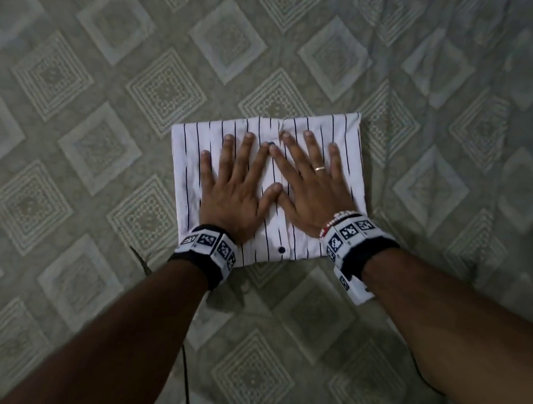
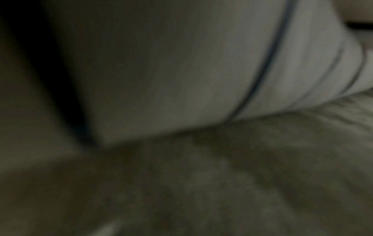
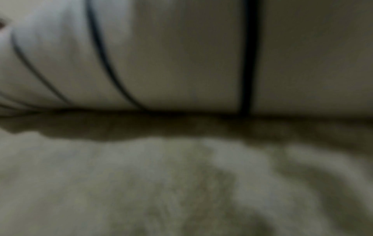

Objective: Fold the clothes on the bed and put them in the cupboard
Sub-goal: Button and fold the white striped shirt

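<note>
A white shirt with thin dark stripes (image 1: 190, 162) lies folded into a rectangle on the bed, with a dark button near its front edge. My left hand (image 1: 237, 184) lies flat on its left half, fingers spread and straight. My right hand (image 1: 313, 184), wearing a ring, lies flat on the right half, its thumb touching the left thumb. Both wrist views are dim and blurred; each shows only the striped shirt (image 2: 181, 71) (image 3: 181, 55) edge close up against the bedspread (image 2: 222, 183) (image 3: 141, 183). No fingers show in either.
The bedspread (image 1: 89, 148), grey-green with a pale diamond pattern, fills the head view all round the shirt. It is slightly rumpled to the right of the shirt. A thin dark cable (image 1: 184, 373) runs under my left forearm. No cupboard is in view.
</note>
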